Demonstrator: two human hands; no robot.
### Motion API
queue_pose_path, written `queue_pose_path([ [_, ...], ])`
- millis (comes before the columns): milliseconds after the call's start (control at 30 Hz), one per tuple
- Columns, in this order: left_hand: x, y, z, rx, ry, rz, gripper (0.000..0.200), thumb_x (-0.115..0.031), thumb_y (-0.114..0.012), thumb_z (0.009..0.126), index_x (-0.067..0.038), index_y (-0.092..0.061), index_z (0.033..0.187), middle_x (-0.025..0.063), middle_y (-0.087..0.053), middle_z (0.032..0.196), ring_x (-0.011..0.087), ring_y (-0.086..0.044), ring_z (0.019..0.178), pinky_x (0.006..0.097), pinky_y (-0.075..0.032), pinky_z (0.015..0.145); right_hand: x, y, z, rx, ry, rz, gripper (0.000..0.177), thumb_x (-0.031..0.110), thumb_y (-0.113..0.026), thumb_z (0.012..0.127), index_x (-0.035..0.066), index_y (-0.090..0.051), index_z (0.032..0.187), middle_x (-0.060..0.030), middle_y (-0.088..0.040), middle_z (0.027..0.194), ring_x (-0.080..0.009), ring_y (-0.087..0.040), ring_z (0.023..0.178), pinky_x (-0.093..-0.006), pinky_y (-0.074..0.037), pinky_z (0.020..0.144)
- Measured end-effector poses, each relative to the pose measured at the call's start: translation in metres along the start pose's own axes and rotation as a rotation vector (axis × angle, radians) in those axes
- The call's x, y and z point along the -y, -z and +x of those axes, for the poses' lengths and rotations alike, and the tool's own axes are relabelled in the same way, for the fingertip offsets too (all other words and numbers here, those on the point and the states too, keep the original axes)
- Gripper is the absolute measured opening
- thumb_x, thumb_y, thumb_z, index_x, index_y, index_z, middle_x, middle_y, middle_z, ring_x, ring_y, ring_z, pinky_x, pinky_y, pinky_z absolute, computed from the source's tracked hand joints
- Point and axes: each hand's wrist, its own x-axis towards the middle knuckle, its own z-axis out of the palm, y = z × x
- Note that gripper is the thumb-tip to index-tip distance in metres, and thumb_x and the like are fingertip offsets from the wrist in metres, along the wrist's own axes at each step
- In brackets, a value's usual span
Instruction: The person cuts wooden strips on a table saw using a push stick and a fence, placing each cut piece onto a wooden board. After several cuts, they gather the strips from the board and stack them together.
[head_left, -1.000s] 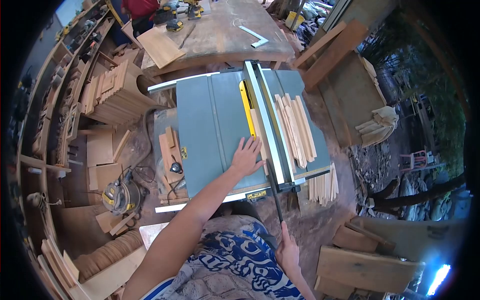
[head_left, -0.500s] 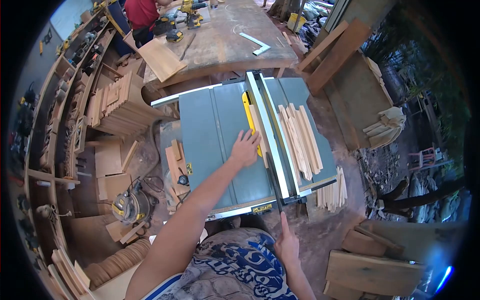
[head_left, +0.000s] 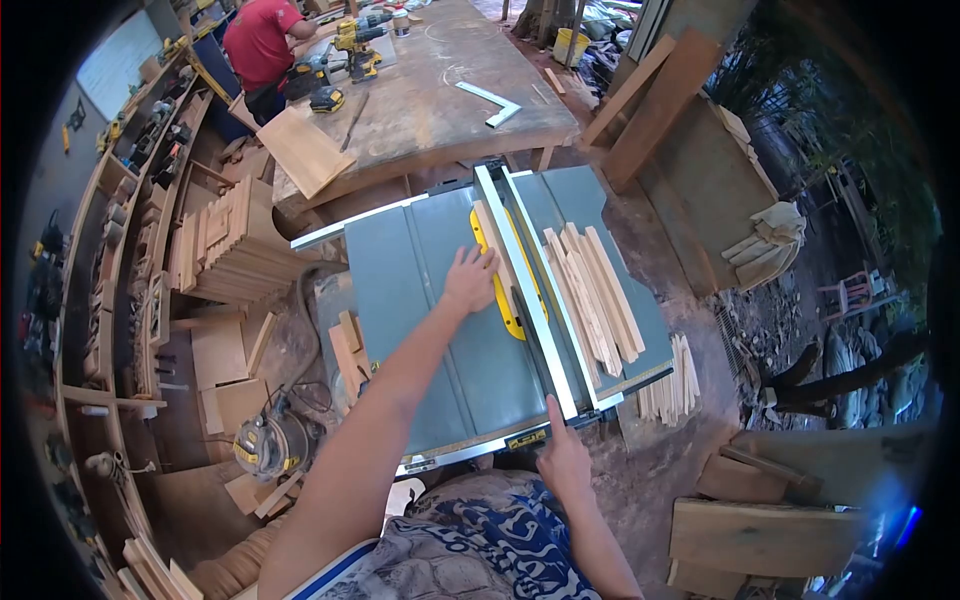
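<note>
A table saw (head_left: 400,290) with a grey top stands in front of me. A narrow wood strip (head_left: 493,240) lies along the saw's metal fence (head_left: 520,290), over the yellow throat plate (head_left: 511,316). My left hand (head_left: 470,280) is open on the saw top, its fingertips against the strip's left side. At the front edge, my right hand (head_left: 565,462) grips the near end of a long dark push stick (head_left: 541,353), index finger stretched along it. The stick's far end reaches the strip. The saw blade cannot be made out.
Several cut strips (head_left: 592,300) lie right of the fence, with more strips (head_left: 672,385) beyond the saw's right corner. Behind stands a workbench (head_left: 430,90) with drills (head_left: 360,45) and a square (head_left: 490,103). A person in red (head_left: 262,45) works there. A vacuum (head_left: 270,440) stands left.
My right hand has moved forward with the push stick, and the wood strip has slid along the fence. My left hand stays beside the strip. The camera view has shifted slightly.
</note>
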Motion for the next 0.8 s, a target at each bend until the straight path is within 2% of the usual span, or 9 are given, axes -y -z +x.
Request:
queue_pose_path([
  [167, 0.020, -0.004, 0.022, -0.053, 0.083, -0.105, 0.061, -0.044, -0.056, 0.102, -0.007, -0.053, 0.151, 0.0090, -0.048, 0.160, 0.0300, -0.040, 0.149, 0.0583, -0.027, 0.122, 0.014, -0.001, 0.035, 0.019, -0.012, -0.016, 0.090, 0.001, -0.060, 0.087, 0.026, -0.024, 0.167, -0.0266, -0.066, 0.102, -0.0489, -0.069, 0.090, -0.0583, -0.056, 0.082],
  [300, 0.039, -0.005, 0.044, -0.042, 0.122, -0.158, 0.067, -0.050, -0.062, 0.099, -0.009, -0.052, 0.151, 0.0079, -0.045, 0.163, 0.0304, -0.039, 0.151, 0.0602, -0.026, 0.122, 0.028, 0.005, 0.066, 0.022, 0.002, 0.021, 0.087, 0.000, -0.056, 0.089, 0.024, -0.026, 0.167, -0.0280, -0.067, 0.104, -0.0484, -0.068, 0.094, -0.0577, -0.054, 0.085],
  [367, 0.051, -0.003, 0.061, 0.029, 0.192, -0.143, 0.072, -0.052, -0.063, 0.097, -0.012, -0.049, 0.155, 0.0041, -0.043, 0.165, 0.0277, -0.035, 0.153, 0.0601, -0.026, 0.124, 0.035, 0.007, 0.085, 0.031, 0.000, 0.016, 0.088, 0.000, -0.057, 0.088, 0.024, -0.025, 0.167, -0.0281, -0.067, 0.104, -0.0483, -0.068, 0.094, -0.0570, -0.054, 0.085],
  [467, 0.066, 0.012, 0.080, 0.145, 0.206, -0.111, 0.073, -0.053, -0.064, 0.097, -0.014, -0.047, 0.157, 0.0015, -0.040, 0.166, 0.0271, -0.031, 0.157, 0.0609, -0.025, 0.124, 0.044, 0.013, 0.107, 0.055, 0.001, -0.006, 0.090, 0.000, -0.058, 0.088, 0.024, -0.023, 0.168, -0.0281, -0.067, 0.104, -0.0481, -0.069, 0.093, -0.0561, -0.055, 0.085],
  [600, 0.087, 0.009, 0.108, 0.156, 0.233, -0.117, 0.073, -0.052, -0.064, 0.097, -0.016, -0.046, 0.158, 0.0008, -0.039, 0.168, 0.0269, -0.031, 0.157, 0.0626, -0.025, 0.124, 0.054, 0.016, 0.137, 0.077, 0.010, -0.029, 0.091, 0.001, -0.059, 0.087, 0.024, -0.022, 0.168, -0.0274, -0.068, 0.102, -0.0480, -0.069, 0.094, -0.0562, -0.055, 0.086],
  [667, 0.097, 0.009, 0.122, 0.187, 0.301, -0.149, 0.073, -0.051, -0.066, 0.096, -0.018, -0.046, 0.158, 0.0004, -0.039, 0.168, 0.0266, -0.033, 0.156, 0.0636, -0.023, 0.124, 0.055, 0.008, 0.157, 0.050, 0.038, -0.013, 0.091, 0.002, -0.060, 0.087, 0.023, -0.023, 0.168, -0.0273, -0.068, 0.101, -0.0484, -0.069, 0.093, -0.0566, -0.055, 0.086],
  [700, 0.104, 0.003, 0.129, 0.153, 0.325, -0.160, 0.067, -0.048, -0.065, 0.097, -0.025, -0.047, 0.157, 0.0005, -0.040, 0.167, 0.0262, -0.037, 0.154, 0.0647, -0.025, 0.124, 0.055, 0.004, 0.168, 0.005, 0.075, 0.016, 0.091, 0.002, -0.060, 0.087, 0.023, -0.024, 0.167, -0.0276, -0.069, 0.100, -0.0488, -0.069, 0.093, -0.0565, -0.055, 0.086],
  [733, 0.112, 0.000, 0.136, 0.142, 0.328, -0.162, 0.067, -0.048, -0.065, 0.097, -0.025, -0.047, 0.157, 0.0005, -0.040, 0.167, 0.0262, -0.037, 0.154, 0.0647, -0.025, 0.124, 0.057, 0.003, 0.181, -0.042, 0.115, 0.043, 0.090, 0.003, -0.059, 0.087, 0.023, -0.024, 0.167, -0.0279, -0.069, 0.099, -0.0492, -0.069, 0.093, -0.0564, -0.055, 0.086],
  [800, 0.126, -0.004, 0.155, 0.136, 0.422, -0.207, 0.061, -0.041, -0.060, 0.099, -0.030, -0.046, 0.157, 0.0008, -0.041, 0.166, 0.0254, -0.040, 0.153, 0.0675, -0.028, 0.121, 0.069, 0.009, 0.214, -0.051, 0.125, 0.025, 0.089, 0.004, -0.062, 0.088, 0.023, -0.026, 0.167, -0.0260, -0.067, 0.102, -0.0471, -0.071, 0.094, -0.0556, -0.057, 0.087],
])
